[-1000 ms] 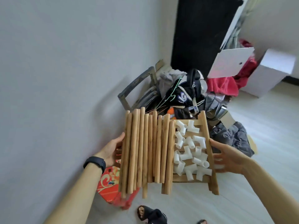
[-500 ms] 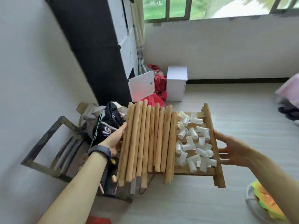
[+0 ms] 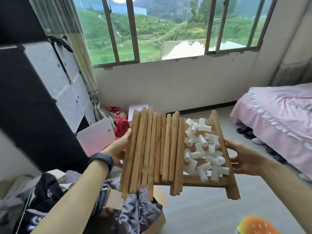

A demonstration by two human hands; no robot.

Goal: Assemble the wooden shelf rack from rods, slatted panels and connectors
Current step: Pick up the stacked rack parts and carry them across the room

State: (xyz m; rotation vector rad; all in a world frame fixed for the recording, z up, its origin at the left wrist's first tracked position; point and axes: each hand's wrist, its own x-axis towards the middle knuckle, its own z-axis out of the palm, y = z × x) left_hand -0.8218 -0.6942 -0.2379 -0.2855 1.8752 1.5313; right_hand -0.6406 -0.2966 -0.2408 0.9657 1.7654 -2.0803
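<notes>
Starting at the left hand point(image 3: 120, 146), which wears a black wristband point(image 3: 102, 160): its thumb lies along the outermost rod and its fingers pass under the load, so we cannot tell whether they curl round the edge. The right hand point(image 3: 243, 157) is spread, its thumb against the right side rail and its straight fingers reaching beneath as a support. Between the two hands, carried in the air like a tray, is the light-brown slatted wooden panel point(image 3: 202, 182). On its left part lies a row of round, light-brown wooden rods point(image 3: 152, 149), side by side, with their near ends overhanging the panel's front rail. On its right part lies a loose heap of short white plastic tube connectors point(image 3: 200, 147), held in by the side rail. Below is the pale grey floor point(image 3: 202, 213), with a cardboard box of clothes point(image 3: 135, 217) at lower left and a pink-covered bed point(image 3: 278, 115) at right. We judge that assembly has not begun: no rod is seated in any connector, and the step in hand is transport of the parts. The next move calls for a level descent to bare floor. Any tilt forward would let the rods slide off and the connectors roll, so we would keep both edges at equal height until the panel rests flat, then unload it.
</notes>
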